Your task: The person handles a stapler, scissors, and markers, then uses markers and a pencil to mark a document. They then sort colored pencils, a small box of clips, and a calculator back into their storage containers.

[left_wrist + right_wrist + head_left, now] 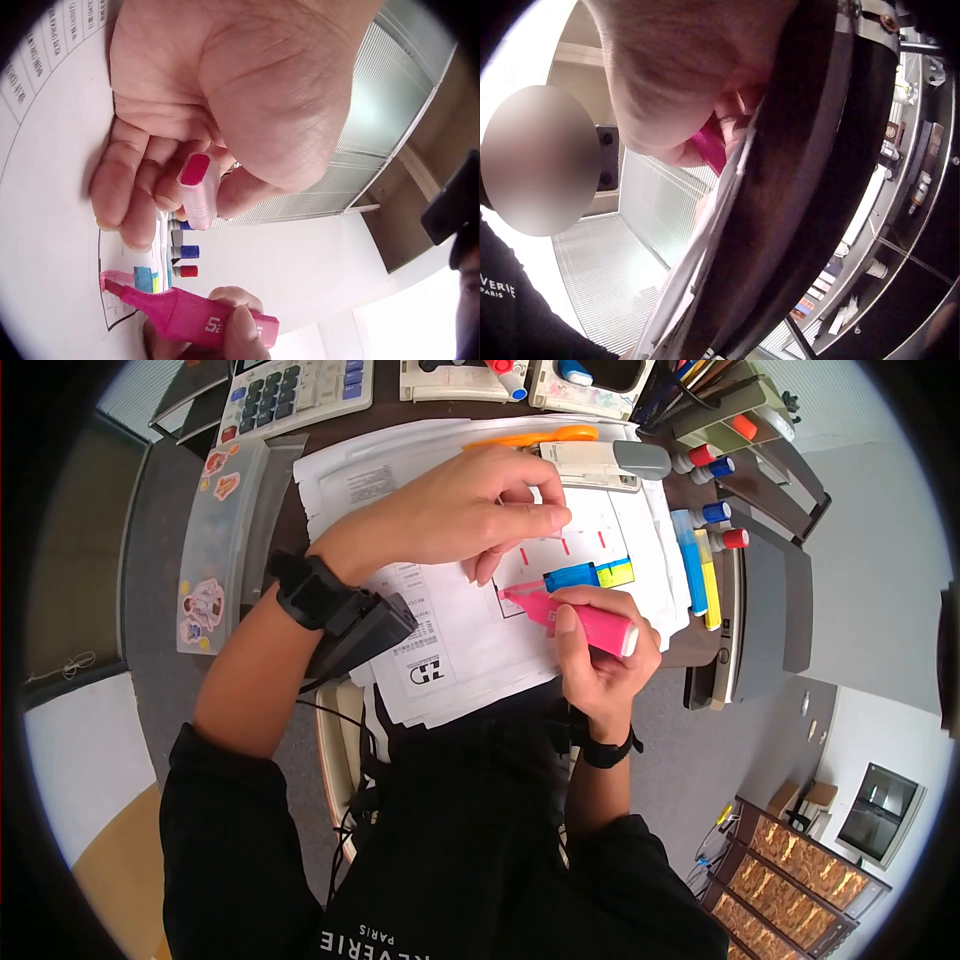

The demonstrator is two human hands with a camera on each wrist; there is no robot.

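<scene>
My right hand (610, 650) grips a pink highlighter (590, 625), its tip at the left end of a drawn rectangle on the white paper (470, 640). A pink streak (116, 277) runs beside the tip, and blue (570, 577) and yellow (616, 572) blocks fill other parts of the drawing. Between thumb and fingers, my left hand (470, 510) pinches the highlighter's translucent pink cap (199, 191) above the sheet. In the right wrist view the right hand (697, 75) hides most of the highlighter (711, 146).
Orange scissors (540, 437) and a stapler (600, 460) lie at the paper's far edge. Blue (690, 565) and yellow (708, 580) highlighters and several capped markers (715, 513) are on the right. A calculator (290, 395) and a stickered clear case (222, 550) are left.
</scene>
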